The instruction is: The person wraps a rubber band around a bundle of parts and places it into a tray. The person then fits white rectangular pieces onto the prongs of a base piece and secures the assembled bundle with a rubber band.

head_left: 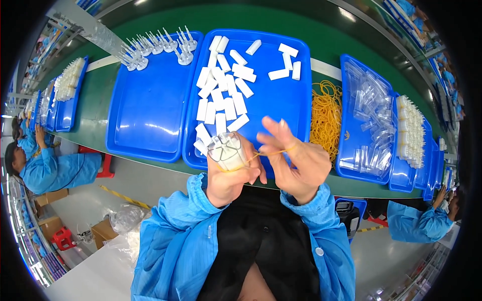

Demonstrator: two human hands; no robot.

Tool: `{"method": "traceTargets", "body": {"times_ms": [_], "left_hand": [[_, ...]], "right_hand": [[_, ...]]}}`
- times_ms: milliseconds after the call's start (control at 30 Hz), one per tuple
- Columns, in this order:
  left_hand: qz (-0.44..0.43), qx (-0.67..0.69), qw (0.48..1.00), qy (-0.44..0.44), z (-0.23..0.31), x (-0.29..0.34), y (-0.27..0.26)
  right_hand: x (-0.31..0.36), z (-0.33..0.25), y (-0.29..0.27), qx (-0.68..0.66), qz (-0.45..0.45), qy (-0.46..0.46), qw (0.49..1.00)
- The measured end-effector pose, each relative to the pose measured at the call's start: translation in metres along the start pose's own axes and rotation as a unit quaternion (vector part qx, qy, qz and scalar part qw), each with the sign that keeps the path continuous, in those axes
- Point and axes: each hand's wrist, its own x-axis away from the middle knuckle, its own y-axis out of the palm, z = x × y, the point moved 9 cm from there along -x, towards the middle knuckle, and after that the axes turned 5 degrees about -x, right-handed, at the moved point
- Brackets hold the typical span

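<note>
My left hand (224,184) is wrapped round a short, round bundle of white pieces (227,149), whose end faces show dark, curved outlines. A thin yellow rubber band (268,152) runs from the lower part of the bundle to my right hand (304,168). The fingers of my right hand hold the band stretched out to the right, with the upper fingers raised and spread. Both hands are over the near edge of a blue tray (276,108). In that tray lie several loose white blocks (240,103), close beyond the bundle.
Left of it, another blue tray (150,110) bears upright clear-based parts (186,52). On the right are a heap of yellow rubber bands (325,113) and a tray of clear plastic pieces (369,100). A person in blue (63,168) sits at the left, another (419,220) at the right.
</note>
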Motion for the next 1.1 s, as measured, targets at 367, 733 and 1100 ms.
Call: {"method": "traceTargets", "body": {"times_ms": [367, 733, 1100], "left_hand": [[-0.057, -0.342, 0.937, 0.036, 0.003, 0.000, 0.004], [-0.145, -0.482, 0.859, 0.095, 0.003, 0.007, 0.025], [0.006, -0.249, 0.968, -0.015, 0.002, 0.002, -0.008]], "right_hand": [[-0.006, -0.014, 0.008, 0.012, -0.157, -0.009, 0.987], [0.001, -0.026, 0.020, 0.064, -0.234, -0.082, 0.967], [0.023, 0.021, 0.030, -0.286, -0.143, 0.211, 0.924]]}}
